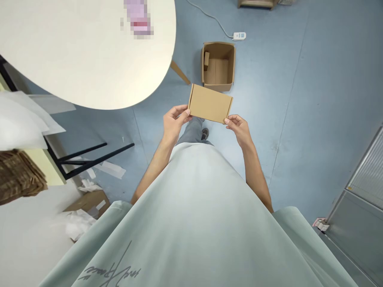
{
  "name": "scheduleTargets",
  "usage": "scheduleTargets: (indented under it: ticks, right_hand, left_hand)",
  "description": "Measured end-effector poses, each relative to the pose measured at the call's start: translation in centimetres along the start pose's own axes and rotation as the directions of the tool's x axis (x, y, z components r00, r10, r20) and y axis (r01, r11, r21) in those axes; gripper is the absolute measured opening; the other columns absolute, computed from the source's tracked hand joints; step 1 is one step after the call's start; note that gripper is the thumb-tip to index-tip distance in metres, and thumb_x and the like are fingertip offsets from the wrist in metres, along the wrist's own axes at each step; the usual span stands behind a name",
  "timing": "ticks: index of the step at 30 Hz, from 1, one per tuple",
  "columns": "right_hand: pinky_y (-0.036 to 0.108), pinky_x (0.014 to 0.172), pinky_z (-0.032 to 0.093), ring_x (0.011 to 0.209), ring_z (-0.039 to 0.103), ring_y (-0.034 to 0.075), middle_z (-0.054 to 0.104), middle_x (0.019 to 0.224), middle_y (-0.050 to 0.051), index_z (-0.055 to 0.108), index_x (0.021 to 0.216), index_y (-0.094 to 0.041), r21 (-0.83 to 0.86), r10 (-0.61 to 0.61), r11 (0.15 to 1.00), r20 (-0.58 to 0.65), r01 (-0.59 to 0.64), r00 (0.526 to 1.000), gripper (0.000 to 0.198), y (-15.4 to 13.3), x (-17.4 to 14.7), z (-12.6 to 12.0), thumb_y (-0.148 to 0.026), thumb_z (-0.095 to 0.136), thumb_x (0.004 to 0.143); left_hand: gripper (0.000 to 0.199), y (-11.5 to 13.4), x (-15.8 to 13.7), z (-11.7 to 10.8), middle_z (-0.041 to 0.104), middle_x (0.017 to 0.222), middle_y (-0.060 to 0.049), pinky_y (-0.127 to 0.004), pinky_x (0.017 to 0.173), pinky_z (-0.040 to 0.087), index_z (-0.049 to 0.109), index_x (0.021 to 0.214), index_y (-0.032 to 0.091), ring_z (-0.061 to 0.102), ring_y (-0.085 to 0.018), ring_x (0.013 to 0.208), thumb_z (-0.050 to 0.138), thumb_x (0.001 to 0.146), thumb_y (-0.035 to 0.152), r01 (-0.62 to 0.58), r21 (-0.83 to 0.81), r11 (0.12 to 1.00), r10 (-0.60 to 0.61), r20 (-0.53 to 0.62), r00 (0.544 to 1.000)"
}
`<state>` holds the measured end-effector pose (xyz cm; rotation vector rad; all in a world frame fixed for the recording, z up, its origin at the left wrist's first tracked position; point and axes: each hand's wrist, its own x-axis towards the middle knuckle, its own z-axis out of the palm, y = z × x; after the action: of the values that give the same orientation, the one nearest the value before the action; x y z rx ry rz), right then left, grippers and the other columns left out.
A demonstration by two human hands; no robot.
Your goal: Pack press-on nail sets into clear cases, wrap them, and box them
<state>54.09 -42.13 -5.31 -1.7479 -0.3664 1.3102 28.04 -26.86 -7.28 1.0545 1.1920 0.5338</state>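
You hold the flat, rectangular brown cardboard box on your side of the open, squarish brown cardboard carton. Your left hand pinches its near left corner; your right hand pinches its near right. Left of the carton stands the rounded white table.

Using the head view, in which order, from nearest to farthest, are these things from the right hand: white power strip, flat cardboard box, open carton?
1. Flat cardboard box: touching, held at its near right corner by the right hand.
2. Open carton: on the floor, just beyond the box.
3. White power strip: on the floor, past the carton's far right corner.
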Motion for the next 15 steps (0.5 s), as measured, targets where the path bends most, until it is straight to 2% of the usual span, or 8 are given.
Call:
scheduleTargets:
  ticks: [3, 7, 10, 13, 15]
  right_hand:
    - [0.041, 0.098, 0.068, 0.113, 0.080, 0.024, 0.085, 0.117, 0.005, 0.071, 0.101, -0.030, 0.019, 0.022, 1.000, -0.057, -0.021, 0.998, 0.075, -1.2, 2.2, -1.5, -0.087, 0.102, 0.063]
    - [0.041, 0.096, 0.067, 0.106, 0.079, 0.023, 0.084, 0.112, 0.005, 0.072, 0.114, -0.030, 0.042, 0.088, 0.996, -0.150, -0.082, 0.985, 0.086, -3.6, 5.0, -2.6, -0.082, 0.107, 0.056]
    - [0.039, 0.096, 0.066, 0.100, 0.080, 0.022, 0.083, 0.112, 0.005, 0.074, 0.113, -0.026, 0.055, 0.156, 0.987, -0.136, -0.150, 0.978, 0.084, -5.7, 7.2, -2.5, -0.081, 0.107, 0.058]
    - [0.038, 0.093, 0.067, 0.093, 0.083, 0.021, 0.082, 0.113, 0.005, 0.071, 0.105, -0.025, 0.071, 0.217, 0.975, -0.100, -0.211, 0.971, 0.078, -7.4, 10.4, -1.9, -0.081, 0.106, 0.061]
    - [0.038, 0.091, 0.068, 0.092, 0.083, 0.021, 0.081, 0.112, 0.004, 0.069, 0.102, -0.026, 0.041, 0.205, 0.979, -0.126, -0.201, 0.971, 0.074, -7.9, 13.2, -1.4, -0.079, 0.105, 0.064]
  left_hand:
    - [0.051, 0.2, 3.3, 2.0, 0.087, 0.126, -0.012, -0.053, 0.111, 0.073, 0.078, 0.123, 0.023, 0.087, -0.029, 0.116, 0.088, 0.098, 0.066, 0.077, -0.026, 0.997, -0.075, 0.062, 0.995]
    - [0.043, 0.6, 8.4, 4.8, 0.089, 0.120, -0.011, -0.051, 0.111, 0.072, 0.077, 0.122, 0.022, 0.088, -0.028, 0.112, 0.088, 0.100, 0.057, 0.215, -0.024, 0.976, -0.209, 0.158, 0.965]
    - [0.033, 0.6, 12.6, 6.8, 0.088, 0.121, -0.010, -0.046, 0.113, 0.070, 0.077, 0.125, 0.021, 0.087, -0.026, 0.113, 0.079, 0.106, 0.049, 0.289, 0.026, 0.957, -0.289, 0.185, 0.939]
    - [0.030, -0.2, 17.0, 8.5, 0.087, 0.125, -0.011, -0.044, 0.112, 0.069, 0.078, 0.127, 0.021, 0.087, -0.025, 0.111, 0.074, 0.108, 0.043, 0.296, 0.101, 0.950, -0.310, 0.171, 0.935]
    - [0.033, -1.2, 19.8, 9.4, 0.087, 0.127, -0.012, -0.046, 0.111, 0.069, 0.079, 0.132, 0.020, 0.086, -0.026, 0.109, 0.072, 0.107, 0.041, 0.260, 0.184, 0.948, -0.292, 0.171, 0.941]
